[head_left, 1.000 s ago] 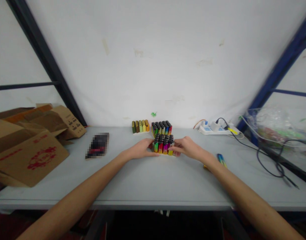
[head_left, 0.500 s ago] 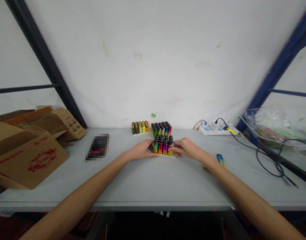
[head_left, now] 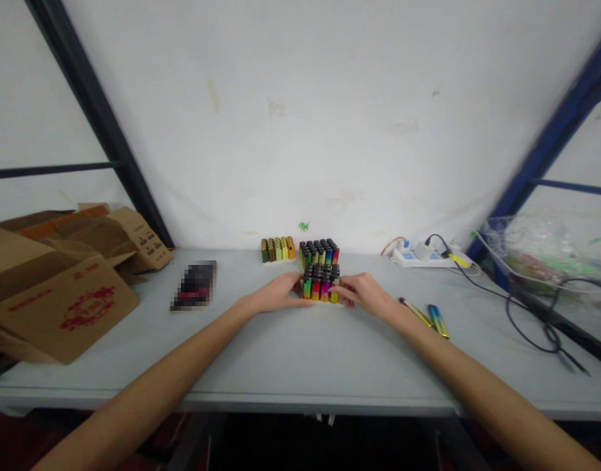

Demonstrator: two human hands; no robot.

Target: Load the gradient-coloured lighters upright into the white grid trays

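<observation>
Your left hand (head_left: 279,292): fingers grasping the left end of the front lighter block (head_left: 320,283), thumb low at its front corner. Your right hand (head_left: 367,292): fingers curled on the right end, fingertips at the yellow corner lighter. How hard either presses, cannot tell. The block stands upright on the desk (head_left: 300,363), black tops level, a pale edge visible along its base.

Technique, as judged: press in evenly from both ends and low down, so the columns stay square and no corner lighter tips out. Square the right front corner with light fingertip pressure; the left hand serves as the stop.

Just behind: a rear lighter block (head_left: 320,251), also black-topped; whether the two touch, cannot tell. Avoid pushing back into it. Behind, to the left, stands a gold-topped block (head_left: 278,249).

Right of your right hand, by the forearm: a blue-and-gold lighter (head_left: 438,321) and a yellow one (head_left: 418,312), both lying flat. Mind your sleeve-free forearm there; a sweep could roll them.
</observation>
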